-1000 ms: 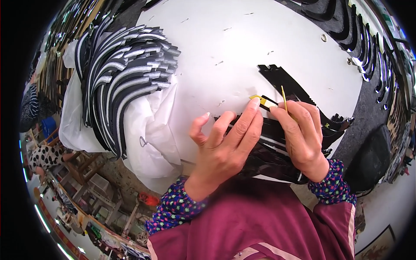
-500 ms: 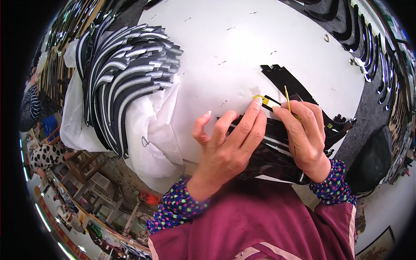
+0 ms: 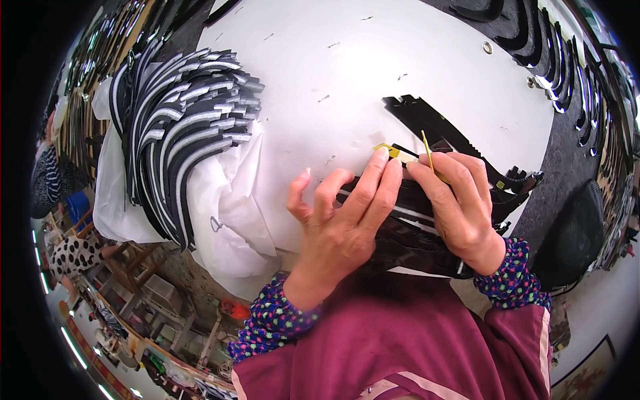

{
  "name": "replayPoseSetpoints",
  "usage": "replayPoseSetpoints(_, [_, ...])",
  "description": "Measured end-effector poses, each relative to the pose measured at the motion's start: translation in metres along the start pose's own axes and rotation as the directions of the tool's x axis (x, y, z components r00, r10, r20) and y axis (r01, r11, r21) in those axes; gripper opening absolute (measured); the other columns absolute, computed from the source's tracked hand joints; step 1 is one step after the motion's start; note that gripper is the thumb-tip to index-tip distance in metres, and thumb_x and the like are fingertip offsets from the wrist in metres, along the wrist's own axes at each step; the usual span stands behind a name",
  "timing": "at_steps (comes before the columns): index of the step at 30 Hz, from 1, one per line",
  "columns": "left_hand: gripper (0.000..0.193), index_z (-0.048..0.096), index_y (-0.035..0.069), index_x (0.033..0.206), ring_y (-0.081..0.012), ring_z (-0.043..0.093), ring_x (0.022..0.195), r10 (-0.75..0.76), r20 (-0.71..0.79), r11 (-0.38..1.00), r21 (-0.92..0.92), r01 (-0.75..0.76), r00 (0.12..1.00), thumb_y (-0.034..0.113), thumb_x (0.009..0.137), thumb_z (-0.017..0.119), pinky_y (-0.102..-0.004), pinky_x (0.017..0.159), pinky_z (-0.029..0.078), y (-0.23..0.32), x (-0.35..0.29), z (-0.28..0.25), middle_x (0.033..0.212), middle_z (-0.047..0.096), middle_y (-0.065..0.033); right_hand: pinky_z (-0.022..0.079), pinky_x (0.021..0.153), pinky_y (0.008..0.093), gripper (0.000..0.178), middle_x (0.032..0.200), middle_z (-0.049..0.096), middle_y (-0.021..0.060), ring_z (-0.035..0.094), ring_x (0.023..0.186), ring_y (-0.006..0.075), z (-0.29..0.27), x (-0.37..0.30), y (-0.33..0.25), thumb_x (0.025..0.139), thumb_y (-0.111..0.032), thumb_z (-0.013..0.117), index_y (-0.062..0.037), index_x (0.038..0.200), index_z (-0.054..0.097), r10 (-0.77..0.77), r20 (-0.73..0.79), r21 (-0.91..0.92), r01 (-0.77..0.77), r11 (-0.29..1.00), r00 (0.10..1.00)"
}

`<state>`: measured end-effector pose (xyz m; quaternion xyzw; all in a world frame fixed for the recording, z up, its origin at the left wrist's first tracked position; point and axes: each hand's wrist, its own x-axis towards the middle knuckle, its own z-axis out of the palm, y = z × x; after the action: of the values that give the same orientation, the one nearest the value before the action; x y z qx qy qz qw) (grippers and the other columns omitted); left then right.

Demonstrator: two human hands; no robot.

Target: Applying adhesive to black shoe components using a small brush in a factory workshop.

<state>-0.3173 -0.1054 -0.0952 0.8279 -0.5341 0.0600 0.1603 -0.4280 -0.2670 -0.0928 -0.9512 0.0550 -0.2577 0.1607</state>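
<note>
spread the left hand (image 3: 340,223) back upward, fingers apart, pressing fingertips onto a small yellow-and-black strip (image 3: 395,153); pinched a slender yellow stick (image 3: 427,148) between fingertips of the right hand (image 3: 467,213). could not tell about any right-hand grip on the strip's pale end.

worked over a broad white tabletop (image 3: 300,40), beside a dark grey surface (image 3: 560,143) at the right. saw a big fanned bundle of striped curved strips (image 3: 193,113) at the left, partly on crumpled white sheeting (image 3: 230,220), well apart from the right hand. met overlapping dark pieces (image 3: 407,243) below and between the hands, crowding the spot and partly hidden by fingers. had a black mesh item (image 3: 570,233) near the table's right edge, and a black notched piece (image 3: 427,120) just beyond the small strip. saw tiny clippings (image 3: 323,98) scattered about.

against half a second earlier, found nearly everything further left in view, kept the left-hand press, and lost sight of the stick's lower length.
</note>
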Motion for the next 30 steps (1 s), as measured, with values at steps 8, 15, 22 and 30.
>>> replayPoseSetpoints(8, [0.047,0.068,0.025,0.134,-0.0119,0.049,0.105,-0.013,0.058,1.0,0.01,0.013,0.998,0.007,0.093,0.055,-0.0411,0.11,0.024,0.001,0.0026,-0.0053,0.136,0.061,0.0138,0.052,0.073,0.0385,0.036,0.105,0.063,0.0153,0.064,0.091,0.0296,-0.0019,-0.0002,-0.0015,0.071,0.003,0.071,0.0051,0.108,0.07,-0.002,0.016,-0.008,0.002,1.0,1.0])
replayPoseSetpoints(15, [0.047,0.069,0.025,0.133,-0.012,0.049,0.104,-0.01,0.048,1.0,0.008,0.009,0.999,0.007,0.092,0.055,-0.041,0.11,0.024,0.0006,0.0029,-0.0043,0.135,0.061,0.0136,0.052,0.073,0.0384,0.035,0.104,0.064,0.0153,0.064,0.09,0.0291,-0.0029,-0.0003,-0.001,0.073,0.001,0.07,0.0046,0.108,0.07,-0.023,0.007,-0.008,0.023,1.0,1.0])
replayPoseSetpoints(22, [0.047,0.067,0.026,0.134,-0.0139,0.047,0.109,0.003,0.048,1.0,0.009,-0.004,0.999,0.01,0.092,0.053,-0.0475,0.11,0.023,-0.0012,-0.0009,-0.0007,0.136,0.06,0.0127,0.053,0.074,0.0381,0.035,0.104,0.064,0.0154,0.064,0.09,0.0289,-0.0013,-0.0011,-0.0008,0.073,-0.001,0.07,0.0044,0.107,0.07,-0.03,-0.006,-0.016,0.03,0.999,1.0])
replayPoseSetpoints(30, [0.053,0.067,0.029,0.135,-0.0139,0.048,0.108,-0.005,0.051,1.0,-0.007,0.006,0.999,0.006,0.088,0.054,-0.0475,0.11,0.023,-0.0005,-0.0011,-0.001,0.138,0.058,0.0125,0.053,0.072,0.0375,0.038,0.103,0.064,0.0156,0.064,0.089,0.0288,-0.0013,-0.0012,0.0002,0.07,-0.001,0.071,0.0047,0.108,0.07,-0.033,-0.001,-0.01,0.033,0.999,0.999])
